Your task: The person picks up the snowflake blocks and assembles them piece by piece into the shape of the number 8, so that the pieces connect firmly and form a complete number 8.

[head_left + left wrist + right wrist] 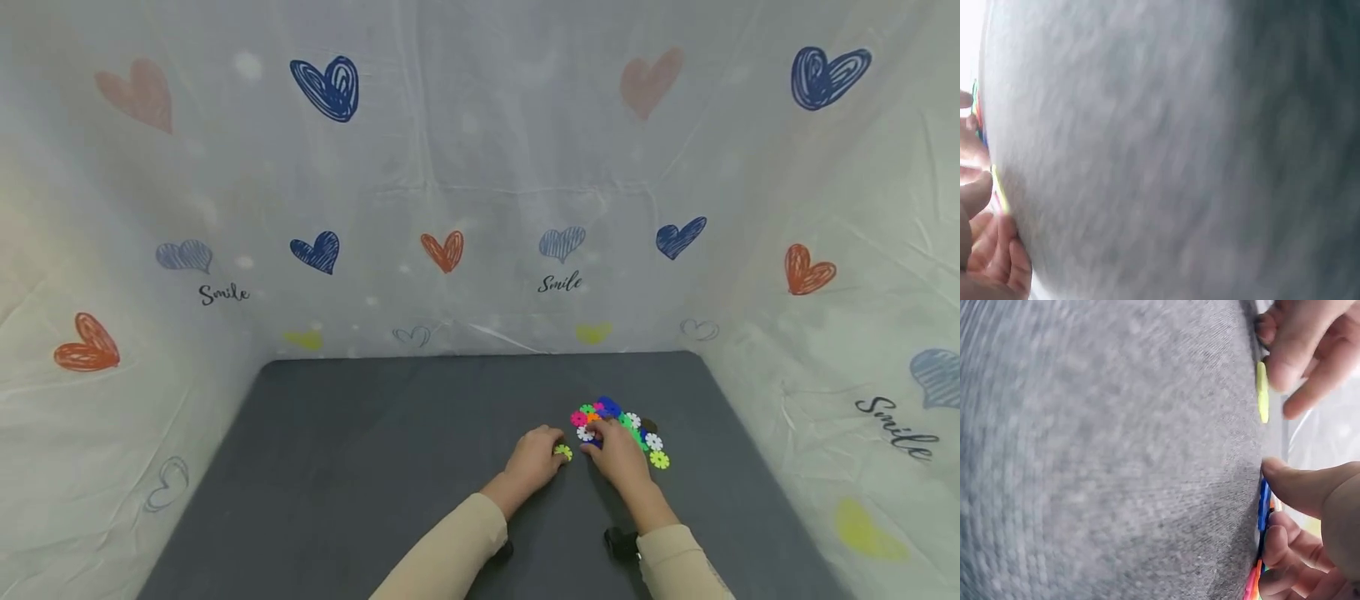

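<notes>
My left hand (534, 458) is low over the dark table, its fingertips at a yellow-green notched flower-shaped plastic disc (563, 452). In the right wrist view this yellow disc (1263, 394) lies nearly flat along the tabletop, between the left thumb and fingers. To its right, my right hand (621, 457) reaches over the near side of a pile of similar discs. It pinches a blue disc (1264, 505), with the thumb at one edge and curled fingers at the other. The right hand hides part of the pile.
The pile has pink (578, 418), white (654, 442), green, orange and blue discs. A yellow disc (659, 459) lies at its right end. Behind the table (360, 467) hangs a pale curtain (480, 150) printed with hearts. The two hands are close together.
</notes>
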Available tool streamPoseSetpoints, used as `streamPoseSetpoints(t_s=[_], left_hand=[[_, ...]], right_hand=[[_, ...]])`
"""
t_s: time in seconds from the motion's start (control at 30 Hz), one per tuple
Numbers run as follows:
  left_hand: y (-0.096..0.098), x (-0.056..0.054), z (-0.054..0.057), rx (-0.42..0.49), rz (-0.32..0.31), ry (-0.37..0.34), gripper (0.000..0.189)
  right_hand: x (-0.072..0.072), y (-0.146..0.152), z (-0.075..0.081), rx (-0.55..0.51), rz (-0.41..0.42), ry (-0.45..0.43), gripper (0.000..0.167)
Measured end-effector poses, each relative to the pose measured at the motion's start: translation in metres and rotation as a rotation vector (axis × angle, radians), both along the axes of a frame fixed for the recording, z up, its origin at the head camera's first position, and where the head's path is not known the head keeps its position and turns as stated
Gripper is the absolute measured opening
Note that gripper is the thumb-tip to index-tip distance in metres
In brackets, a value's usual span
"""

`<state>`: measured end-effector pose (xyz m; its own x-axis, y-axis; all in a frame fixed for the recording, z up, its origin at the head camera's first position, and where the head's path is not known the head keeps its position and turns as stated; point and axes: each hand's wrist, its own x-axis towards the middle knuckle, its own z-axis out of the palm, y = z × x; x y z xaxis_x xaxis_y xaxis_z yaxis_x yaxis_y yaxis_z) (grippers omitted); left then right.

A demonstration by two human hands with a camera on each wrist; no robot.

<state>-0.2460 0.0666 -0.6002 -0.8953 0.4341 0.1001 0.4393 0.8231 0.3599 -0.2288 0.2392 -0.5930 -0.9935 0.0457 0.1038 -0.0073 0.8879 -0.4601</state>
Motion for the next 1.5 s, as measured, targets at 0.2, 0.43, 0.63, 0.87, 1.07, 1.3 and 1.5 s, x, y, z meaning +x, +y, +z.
streamPoseSetpoints(t_s=[0.2, 0.43, 0.63, 0.87, 1.07, 1.3, 1.5], left_hand=[[-0.003, 0.005, 0.004, 0.122, 0.046, -0.065, 0.015], [-0.038, 0.015, 0.014, 0.323, 0.208, -0.088, 0.019], [-0.031, 0.026, 0.005, -0.009, 0.067, -0.036, 0.045], [-0.020, 0.033, 0.011, -0.158, 0.038, 0.003, 0.023], [-0.051, 0.040, 0.021, 0.507, 0.200, -0.394, 0.011], [-0.083, 0.045, 0.049, 1.043, 0.355, -0.637, 0.017], [-0.093, 0.047, 0.064, 1.024, 0.288, -0.631, 0.017]], right_hand=[[-0.002, -0.001, 0.001, 0.018, -0.017, -0.041, 0.036], [-0.006, -0.006, 0.000, 0.010, -0.054, -0.044, 0.036], [-0.006, -0.009, -0.004, -0.046, -0.101, -0.022, 0.032], [-0.005, -0.009, -0.004, -0.068, -0.123, -0.037, 0.035], [0.000, -0.021, 0.008, -0.211, -0.112, -0.030, 0.021], [0.033, -0.057, 0.030, -0.586, -0.019, 0.034, 0.017], [0.044, -0.078, 0.036, -0.607, 0.071, 0.163, 0.007]])
